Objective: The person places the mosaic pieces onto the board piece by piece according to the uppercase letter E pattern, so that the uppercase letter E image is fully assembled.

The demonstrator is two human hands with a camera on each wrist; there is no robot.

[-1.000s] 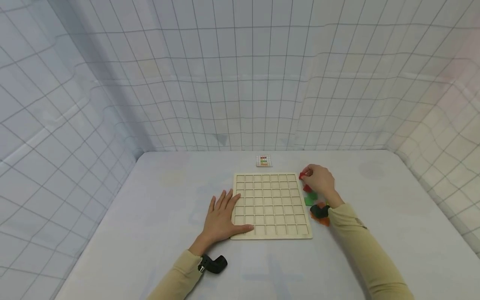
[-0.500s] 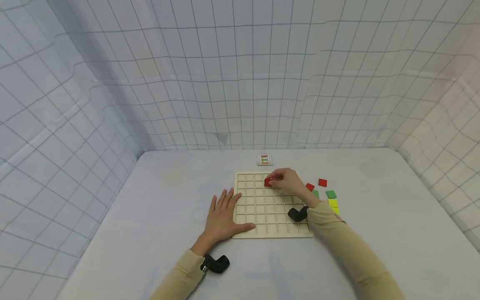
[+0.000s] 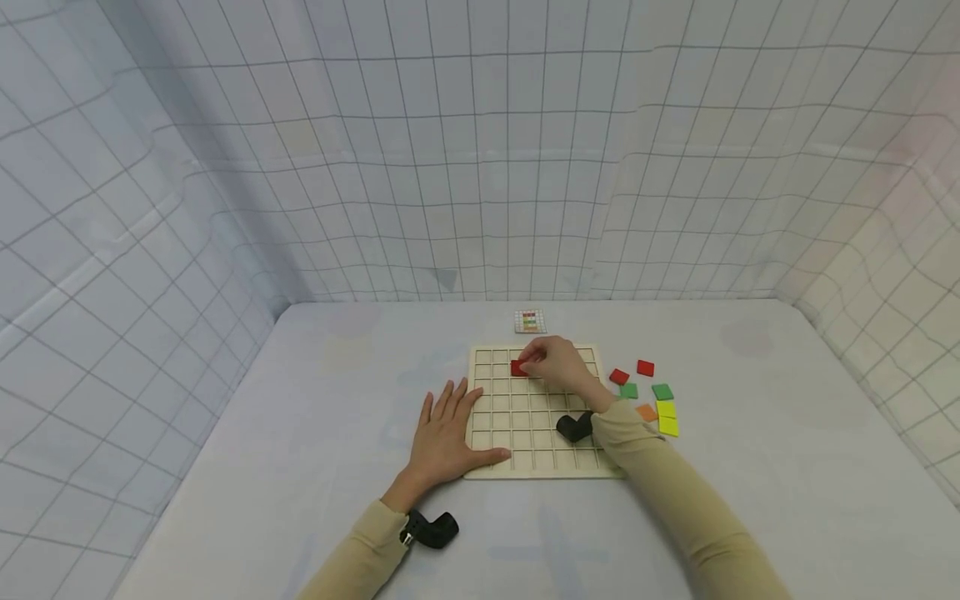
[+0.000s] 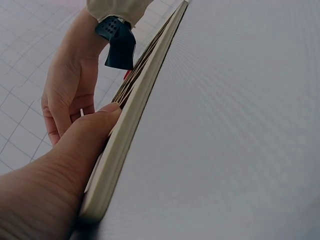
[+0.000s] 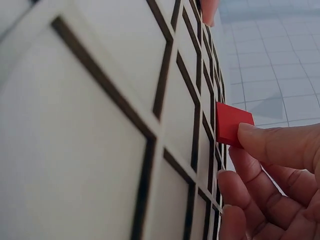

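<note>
A cream grid board (image 3: 540,467) with raised dividers lies on the white table. My right hand (image 3: 562,364) pinches a red square tile (image 5: 231,122) between thumb and fingers over the board's second row from the far edge. In the right wrist view the tile is tilted, one edge at the grid; whether it touches the bottom of a cell I cannot tell. My left hand (image 3: 442,437) rests flat with fingers spread on the board's left edge, its thumb lying across the near left corner. In the left wrist view that thumb (image 4: 95,127) presses over the board's side (image 4: 135,115).
Right of the board lie loose tiles: two red, including one red tile (image 3: 646,367), two green, including one green tile (image 3: 662,391), yellow tiles (image 3: 667,409) and an orange tile (image 3: 647,412). A small colored pattern card (image 3: 530,322) lies behind the board.
My right hand has carried the red tile leftward from beside the board's far right corner to over the grid. The left hand stays in place on the board.
</note>
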